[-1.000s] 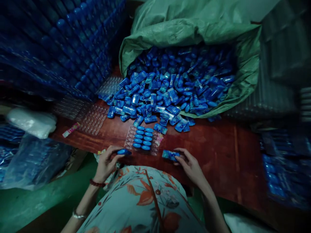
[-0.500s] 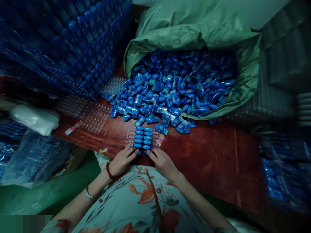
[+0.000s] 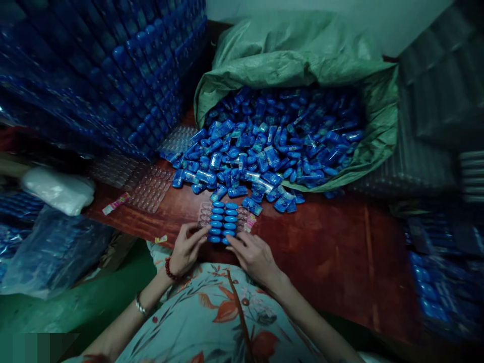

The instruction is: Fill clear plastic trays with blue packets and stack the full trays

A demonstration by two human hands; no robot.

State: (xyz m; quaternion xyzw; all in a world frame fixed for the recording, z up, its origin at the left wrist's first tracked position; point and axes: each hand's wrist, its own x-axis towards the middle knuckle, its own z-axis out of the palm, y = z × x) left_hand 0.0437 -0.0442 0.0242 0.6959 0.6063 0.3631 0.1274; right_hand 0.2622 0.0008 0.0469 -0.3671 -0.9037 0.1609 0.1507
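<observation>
A clear plastic blister tray (image 3: 204,214) lies near the table's front edge, with two columns of small blue oval packets (image 3: 216,224) filling its middle. Empty moulded cells show on both sides. My left hand (image 3: 188,249) is at the tray's near left, fingers stretched out and a fingertip by the left column. At the near end of the right column, the thumb and forefinger of my right hand (image 3: 257,257) close on the last blue packet (image 3: 226,241). Beyond the tray, a heap of loose blue packets (image 3: 242,161) spills from a green woven sack (image 3: 383,116).
Empty clear trays (image 3: 151,189) lie to the left on the red-brown table (image 3: 321,257). Wrapped blue packs (image 3: 143,65) are stacked high at back left. A white plastic bundle (image 3: 58,189) sits far left. More blue packs (image 3: 427,287) stand at the right.
Both nearest blue packets now sit in line at the columns' near ends. My left hand has drawn back leftward and up along the tray; my right fingertips stay by the right column.
</observation>
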